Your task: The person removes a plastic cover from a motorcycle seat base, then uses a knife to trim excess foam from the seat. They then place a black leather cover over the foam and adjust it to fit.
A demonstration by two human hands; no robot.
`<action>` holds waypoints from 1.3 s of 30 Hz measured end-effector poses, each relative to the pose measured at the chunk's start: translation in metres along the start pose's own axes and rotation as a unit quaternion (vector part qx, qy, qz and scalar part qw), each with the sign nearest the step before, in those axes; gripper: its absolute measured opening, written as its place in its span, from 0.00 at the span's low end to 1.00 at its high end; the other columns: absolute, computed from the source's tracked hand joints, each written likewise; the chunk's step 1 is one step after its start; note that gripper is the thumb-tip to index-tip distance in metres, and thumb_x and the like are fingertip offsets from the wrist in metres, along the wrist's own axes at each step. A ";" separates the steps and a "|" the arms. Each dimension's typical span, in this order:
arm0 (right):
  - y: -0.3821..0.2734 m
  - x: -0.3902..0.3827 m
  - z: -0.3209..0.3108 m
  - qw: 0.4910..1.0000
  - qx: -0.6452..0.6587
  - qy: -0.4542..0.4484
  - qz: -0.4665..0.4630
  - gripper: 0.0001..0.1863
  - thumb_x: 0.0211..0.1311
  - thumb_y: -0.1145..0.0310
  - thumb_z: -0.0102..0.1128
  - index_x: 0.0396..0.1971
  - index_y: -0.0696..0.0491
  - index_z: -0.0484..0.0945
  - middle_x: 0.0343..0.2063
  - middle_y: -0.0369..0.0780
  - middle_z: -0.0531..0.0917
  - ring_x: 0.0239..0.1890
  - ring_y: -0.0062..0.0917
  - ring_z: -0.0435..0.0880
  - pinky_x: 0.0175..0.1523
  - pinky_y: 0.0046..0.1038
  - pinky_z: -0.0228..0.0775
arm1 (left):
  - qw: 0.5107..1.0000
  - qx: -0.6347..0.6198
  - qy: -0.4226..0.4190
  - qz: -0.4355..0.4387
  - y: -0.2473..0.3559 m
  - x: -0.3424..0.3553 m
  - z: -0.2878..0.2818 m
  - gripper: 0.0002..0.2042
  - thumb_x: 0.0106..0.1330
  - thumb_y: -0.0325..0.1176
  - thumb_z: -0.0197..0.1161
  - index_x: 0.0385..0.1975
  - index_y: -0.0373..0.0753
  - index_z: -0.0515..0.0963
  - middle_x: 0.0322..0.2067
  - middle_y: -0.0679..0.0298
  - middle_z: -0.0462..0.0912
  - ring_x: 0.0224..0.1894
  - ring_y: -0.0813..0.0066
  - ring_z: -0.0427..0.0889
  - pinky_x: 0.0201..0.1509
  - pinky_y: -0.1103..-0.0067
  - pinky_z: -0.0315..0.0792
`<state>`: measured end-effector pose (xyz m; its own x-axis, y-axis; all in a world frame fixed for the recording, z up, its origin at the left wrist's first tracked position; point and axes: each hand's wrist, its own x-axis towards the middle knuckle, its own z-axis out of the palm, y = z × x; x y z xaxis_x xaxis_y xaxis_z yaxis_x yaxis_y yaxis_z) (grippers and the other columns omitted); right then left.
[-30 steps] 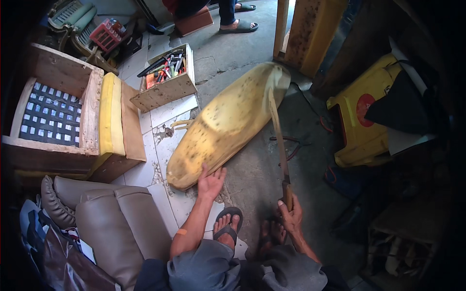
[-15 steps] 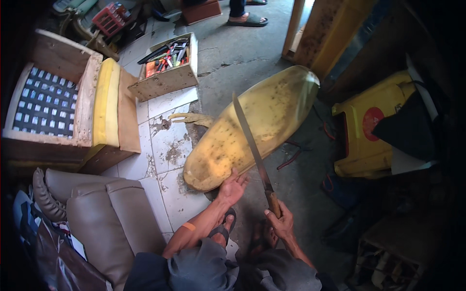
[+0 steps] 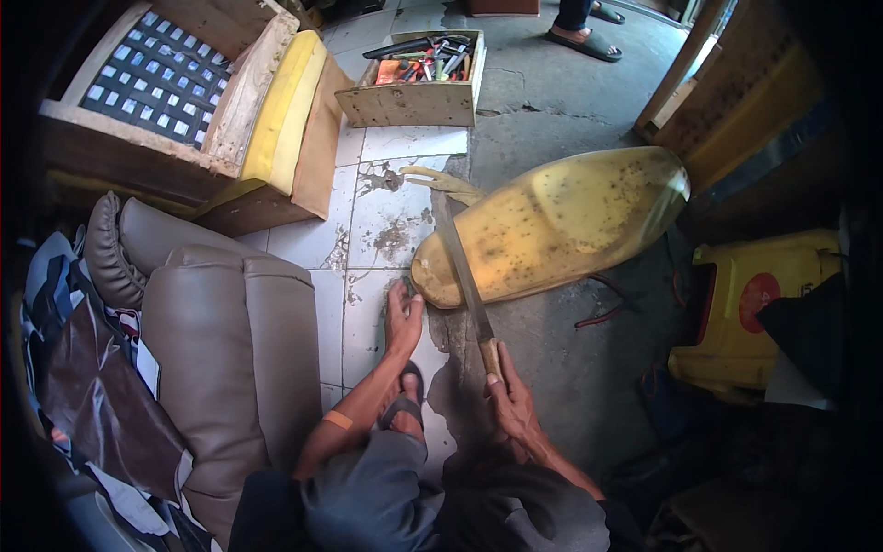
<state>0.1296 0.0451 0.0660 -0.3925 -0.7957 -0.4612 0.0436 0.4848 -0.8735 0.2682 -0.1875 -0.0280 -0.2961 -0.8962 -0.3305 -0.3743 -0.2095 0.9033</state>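
A long, spotted yellow foam motorcycle seat (image 3: 552, 225) lies slantwise on the floor in front of me. My right hand (image 3: 511, 400) is closed round the wooden handle of a long-bladed knife (image 3: 464, 276). Its blade runs away from me across the foam's left end, the tip past the far edge. My left hand (image 3: 403, 317) is at the foam's near left end, thumb and fingers apart; whether it presses on the foam is hard to make out.
A wooden box of tools (image 3: 409, 106) stands beyond. At left are a wooden seat frame with black webbing (image 3: 225, 138) and a brown padded cushion (image 3: 212, 340). Red-handled pliers (image 3: 598, 317) lie right of the foam, near a yellow plastic stool (image 3: 736, 340). A person's sandalled foot (image 3: 589, 41) shows far off.
The view has shifted, so the scene sits further right. The knife has moved toward the foam's left end. My left hand has moved from its near side round to that end.
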 end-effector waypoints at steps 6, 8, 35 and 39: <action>-0.026 0.014 0.010 0.999 -0.004 -0.013 0.040 0.34 0.76 0.57 0.48 0.78 0.39 0.52 0.33 0.44 0.85 0.33 0.28 0.83 0.44 0.32 0.75 | 0.952 0.264 -0.048 0.145 0.000 0.036 0.005 0.33 0.80 0.45 0.42 0.77 0.34 0.41 0.76 0.41 0.49 0.77 0.45 0.52 0.78 0.64 0.51; -0.024 0.019 0.008 0.999 0.017 0.007 0.039 0.34 0.76 0.57 0.48 0.78 0.39 0.52 0.30 0.41 0.83 0.30 0.24 0.80 0.39 0.30 0.74 | 0.965 0.228 -0.058 0.118 0.005 0.035 0.014 0.33 0.80 0.45 0.41 0.77 0.34 0.40 0.75 0.41 0.49 0.77 0.43 0.53 0.78 0.63 0.52; -0.046 0.018 0.026 0.997 -0.015 -0.027 0.070 0.35 0.75 0.56 0.46 0.79 0.40 0.50 0.40 0.52 0.86 0.35 0.36 0.87 0.46 0.37 0.77 | 0.979 0.054 -0.179 0.085 -0.006 0.041 -0.005 0.38 0.81 0.55 0.39 0.78 0.44 0.29 0.78 0.48 0.39 0.79 0.53 0.41 0.80 0.67 0.43; -0.028 0.022 0.037 0.999 -0.051 0.008 0.016 0.34 0.76 0.56 0.45 0.79 0.39 0.49 0.40 0.54 0.86 0.36 0.40 0.87 0.47 0.38 0.76 | 0.972 0.095 -0.195 0.085 -0.005 0.044 -0.011 0.38 0.80 0.58 0.36 0.78 0.46 0.28 0.77 0.46 0.40 0.78 0.50 0.45 0.79 0.65 0.46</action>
<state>0.1534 0.0002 0.0748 -0.4078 -0.7732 -0.4856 -0.0370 0.5454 -0.8374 0.2668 -0.2296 -0.0444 -0.6649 -0.6867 -0.2938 -0.4360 0.0374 0.8992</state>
